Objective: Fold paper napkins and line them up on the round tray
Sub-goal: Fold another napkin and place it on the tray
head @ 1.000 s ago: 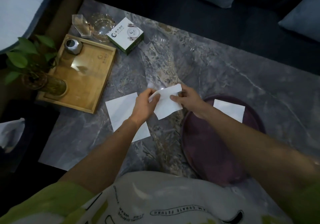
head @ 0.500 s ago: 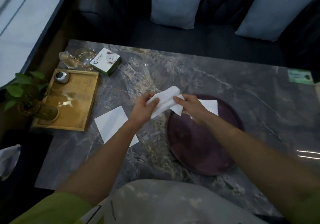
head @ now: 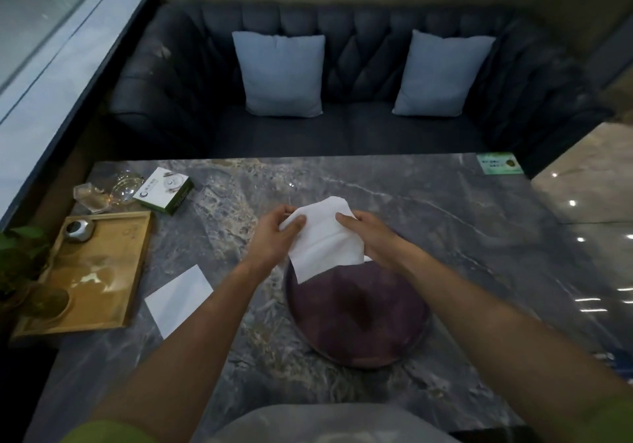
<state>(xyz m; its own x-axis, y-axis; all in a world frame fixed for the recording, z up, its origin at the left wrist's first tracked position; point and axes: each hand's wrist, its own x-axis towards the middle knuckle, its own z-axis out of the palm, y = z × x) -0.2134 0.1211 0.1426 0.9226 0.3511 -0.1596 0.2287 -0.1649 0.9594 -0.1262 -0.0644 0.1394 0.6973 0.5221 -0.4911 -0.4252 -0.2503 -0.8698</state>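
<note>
Mid-fold: left hand (head: 274,237) and right hand (head: 371,237) each pinch the napkin (head: 325,237), which probably next needs creasing and laying on the tray (head: 359,333) beneath them.

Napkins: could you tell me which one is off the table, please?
The napkin pinched between left hand and right hand over the tray; the other napkin lies flat on the table, untouched.

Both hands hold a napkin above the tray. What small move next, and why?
Probably lower the napkin onto the round tray: the left hand and right hand pinch its sides, and it hangs over the tray's far rim, seemingly already folded.
</note>
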